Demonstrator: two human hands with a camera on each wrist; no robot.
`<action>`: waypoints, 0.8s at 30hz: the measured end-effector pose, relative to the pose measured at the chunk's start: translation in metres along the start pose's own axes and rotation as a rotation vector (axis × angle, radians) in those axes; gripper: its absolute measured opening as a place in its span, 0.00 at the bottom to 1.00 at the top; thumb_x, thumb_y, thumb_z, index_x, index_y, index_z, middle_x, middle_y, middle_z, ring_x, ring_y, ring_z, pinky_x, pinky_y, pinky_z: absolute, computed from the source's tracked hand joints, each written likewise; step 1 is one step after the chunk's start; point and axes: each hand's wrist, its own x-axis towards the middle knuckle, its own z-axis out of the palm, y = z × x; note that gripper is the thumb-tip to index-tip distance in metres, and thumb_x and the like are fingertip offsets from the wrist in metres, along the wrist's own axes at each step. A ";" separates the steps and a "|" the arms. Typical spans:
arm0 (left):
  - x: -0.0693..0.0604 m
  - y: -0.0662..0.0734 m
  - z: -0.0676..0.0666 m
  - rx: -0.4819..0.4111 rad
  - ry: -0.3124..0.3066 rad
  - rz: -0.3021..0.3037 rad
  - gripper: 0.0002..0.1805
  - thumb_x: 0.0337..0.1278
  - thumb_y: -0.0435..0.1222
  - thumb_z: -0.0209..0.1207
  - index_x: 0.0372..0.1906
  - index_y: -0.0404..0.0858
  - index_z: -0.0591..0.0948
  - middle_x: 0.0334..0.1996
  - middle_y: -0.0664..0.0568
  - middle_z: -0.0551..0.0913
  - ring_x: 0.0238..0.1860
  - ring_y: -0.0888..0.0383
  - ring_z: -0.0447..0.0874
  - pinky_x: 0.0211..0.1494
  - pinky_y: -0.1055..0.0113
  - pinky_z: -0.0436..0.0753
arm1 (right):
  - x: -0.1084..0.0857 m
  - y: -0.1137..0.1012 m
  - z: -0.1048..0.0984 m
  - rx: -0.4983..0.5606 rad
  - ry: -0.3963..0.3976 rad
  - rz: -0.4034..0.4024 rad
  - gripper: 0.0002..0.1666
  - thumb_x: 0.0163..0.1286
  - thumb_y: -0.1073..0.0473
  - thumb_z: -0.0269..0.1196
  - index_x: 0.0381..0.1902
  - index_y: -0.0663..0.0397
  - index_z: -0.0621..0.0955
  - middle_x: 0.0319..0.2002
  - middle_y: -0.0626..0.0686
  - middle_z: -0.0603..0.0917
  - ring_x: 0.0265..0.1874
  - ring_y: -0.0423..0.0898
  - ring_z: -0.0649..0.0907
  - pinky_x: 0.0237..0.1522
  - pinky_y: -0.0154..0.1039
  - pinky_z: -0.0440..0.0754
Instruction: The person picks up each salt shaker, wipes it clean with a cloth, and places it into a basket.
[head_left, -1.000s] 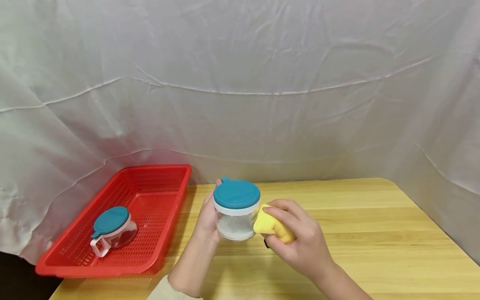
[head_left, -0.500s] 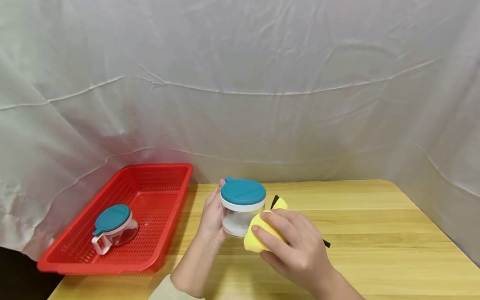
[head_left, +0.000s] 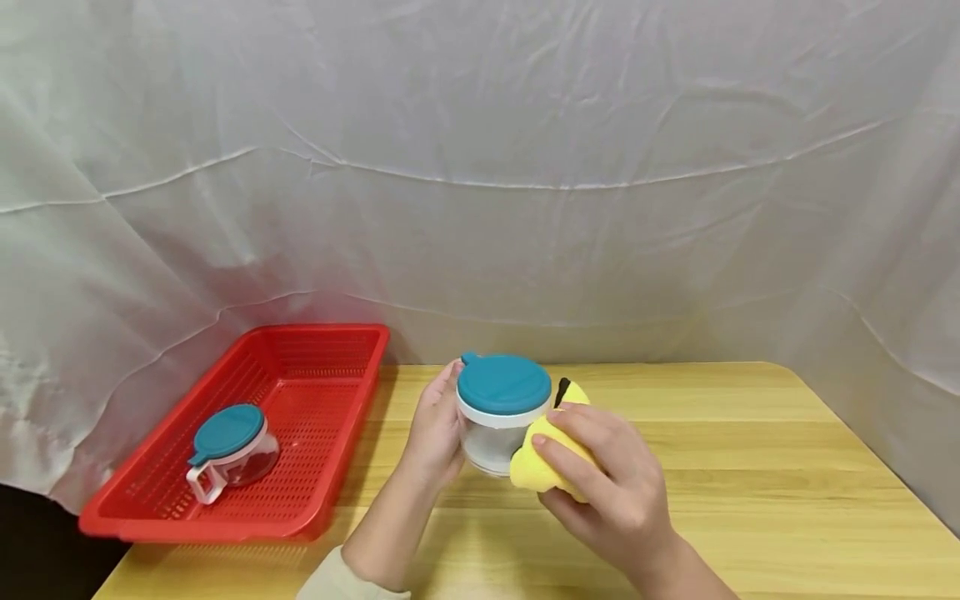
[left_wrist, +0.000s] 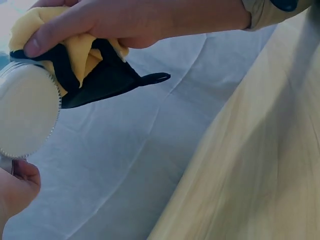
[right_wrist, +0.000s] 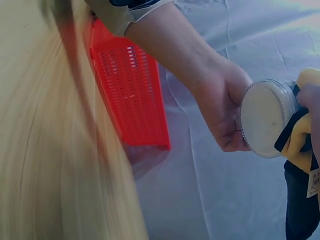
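Above the table, my left hand grips a clear jar with a blue lid and a white collar, from its left side. My fingers curl at its handle, mostly hidden in the head view. The jar's round, ridged base shows in the right wrist view. My right hand pinches a bunched yellow cloth against the jar's right side. Black trim and a black part with a hanging loop dangle from the cloth in the left wrist view. A printed tag hangs from it.
On the table's left stands a red perforated basket. Inside lies a second clear jar, tilted, with a blue lid and white handle. The wooden table extends to the right. A pale sheet hangs behind.
The jar and my left hand have shifted slightly right. My right hand moved the cloth down and left across the jar, then back up and right. The basket stays in place.
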 end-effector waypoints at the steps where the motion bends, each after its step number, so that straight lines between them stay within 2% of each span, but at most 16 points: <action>1: 0.000 0.001 0.000 0.020 -0.014 0.011 0.16 0.72 0.48 0.52 0.50 0.42 0.77 0.39 0.57 0.80 0.44 0.59 0.78 0.50 0.70 0.81 | 0.000 0.001 0.000 0.007 0.015 0.013 0.09 0.66 0.60 0.63 0.33 0.61 0.86 0.35 0.63 0.85 0.32 0.58 0.83 0.38 0.46 0.83; 6: -0.003 0.004 0.000 0.101 -0.101 0.038 0.15 0.74 0.46 0.50 0.52 0.40 0.74 0.40 0.56 0.79 0.45 0.58 0.76 0.51 0.68 0.79 | 0.002 0.002 -0.003 0.022 0.084 0.107 0.09 0.63 0.61 0.64 0.33 0.64 0.86 0.34 0.65 0.84 0.32 0.58 0.82 0.47 0.39 0.83; 10: -0.005 0.006 0.002 0.136 -0.143 0.042 0.13 0.75 0.40 0.49 0.53 0.36 0.73 0.38 0.57 0.79 0.39 0.59 0.76 0.42 0.69 0.79 | 0.003 0.004 -0.006 0.030 0.134 0.203 0.12 0.63 0.61 0.64 0.33 0.68 0.85 0.34 0.68 0.83 0.33 0.55 0.84 0.52 0.32 0.82; 14: -0.005 0.007 0.005 0.125 -0.135 0.032 0.11 0.72 0.34 0.52 0.51 0.31 0.77 0.35 0.58 0.82 0.34 0.61 0.78 0.35 0.72 0.81 | 0.006 0.008 -0.009 0.009 0.180 0.291 0.15 0.64 0.58 0.65 0.33 0.70 0.84 0.32 0.69 0.82 0.36 0.52 0.84 0.52 0.31 0.82; 16: -0.005 0.008 0.005 0.112 -0.138 0.023 0.10 0.70 0.32 0.55 0.50 0.32 0.79 0.34 0.57 0.83 0.32 0.61 0.79 0.34 0.72 0.83 | 0.007 0.010 -0.010 0.002 0.200 0.316 0.16 0.64 0.58 0.66 0.33 0.71 0.84 0.32 0.69 0.82 0.37 0.52 0.84 0.51 0.31 0.81; 21: -0.007 0.010 0.003 0.059 -0.166 -0.014 0.08 0.64 0.30 0.61 0.43 0.44 0.85 0.32 0.56 0.84 0.29 0.60 0.81 0.34 0.69 0.85 | 0.003 0.015 -0.012 -0.024 0.199 0.346 0.16 0.64 0.58 0.64 0.33 0.71 0.84 0.33 0.70 0.82 0.35 0.54 0.83 0.51 0.30 0.81; 24: -0.008 0.010 0.005 0.057 -0.116 -0.064 0.09 0.62 0.29 0.62 0.40 0.46 0.86 0.33 0.56 0.85 0.32 0.59 0.82 0.35 0.66 0.86 | -0.002 0.017 -0.013 -0.040 0.174 0.355 0.15 0.63 0.58 0.63 0.33 0.70 0.85 0.33 0.70 0.82 0.35 0.56 0.83 0.51 0.30 0.81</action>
